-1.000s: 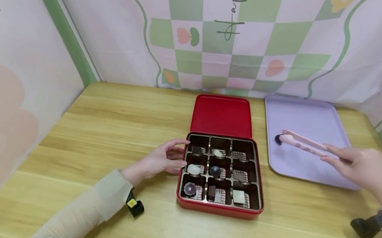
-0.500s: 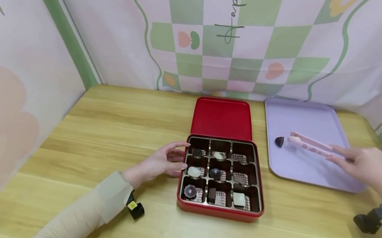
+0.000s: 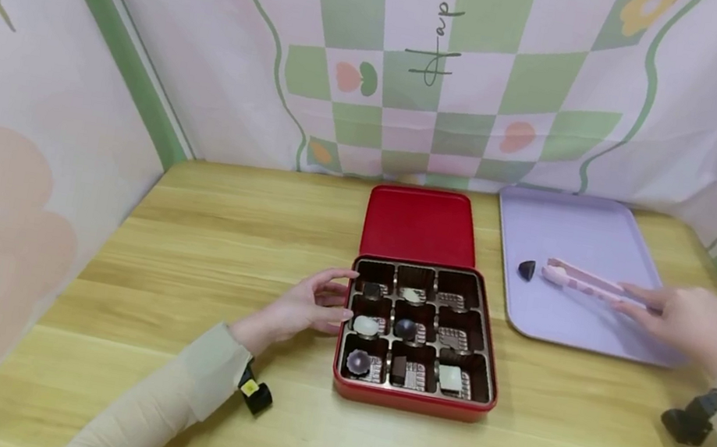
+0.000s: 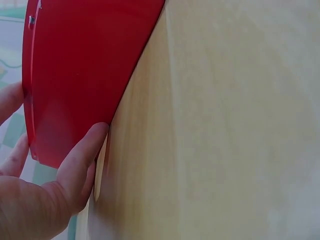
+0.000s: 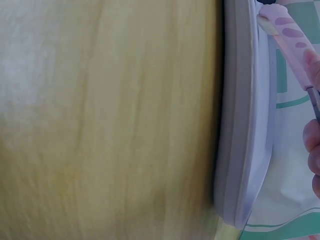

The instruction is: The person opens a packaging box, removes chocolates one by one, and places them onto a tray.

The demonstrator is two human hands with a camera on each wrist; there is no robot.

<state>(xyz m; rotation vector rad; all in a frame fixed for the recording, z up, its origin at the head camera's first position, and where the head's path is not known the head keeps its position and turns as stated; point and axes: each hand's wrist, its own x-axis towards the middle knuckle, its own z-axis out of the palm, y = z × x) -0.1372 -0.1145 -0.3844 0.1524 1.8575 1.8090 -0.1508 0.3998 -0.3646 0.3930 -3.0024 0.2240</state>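
In the head view, a red tin (image 3: 411, 402) holds a brown insert of compartments. Several have chocolates in them: a dark ball (image 3: 405, 329), a white square (image 3: 450, 378) and a fluted purple-brown one (image 3: 359, 363) among them. My left hand (image 3: 313, 303) touches the tin's left side, fingertips at the rim; the left wrist view shows the thumb (image 4: 82, 160) low along its red wall. My right hand (image 3: 687, 322) holds pink tongs (image 3: 593, 284) over the tray, near their rear end. Left of the tongs' rounded tips, a dark wedge-shaped chocolate (image 3: 526, 269) lies on the tray.
The lilac tray (image 3: 596, 336) stands at the back right of the wooden table (image 3: 242, 236). Behind the tin lies its red lid (image 3: 420, 226). A printed cloth (image 3: 403, 128) hangs along the table's back edge.
One second ago the tong tips were at the dark chocolate. They have moved right, away from it, and the chocolate stays on the tray. My left hand has kept its place.
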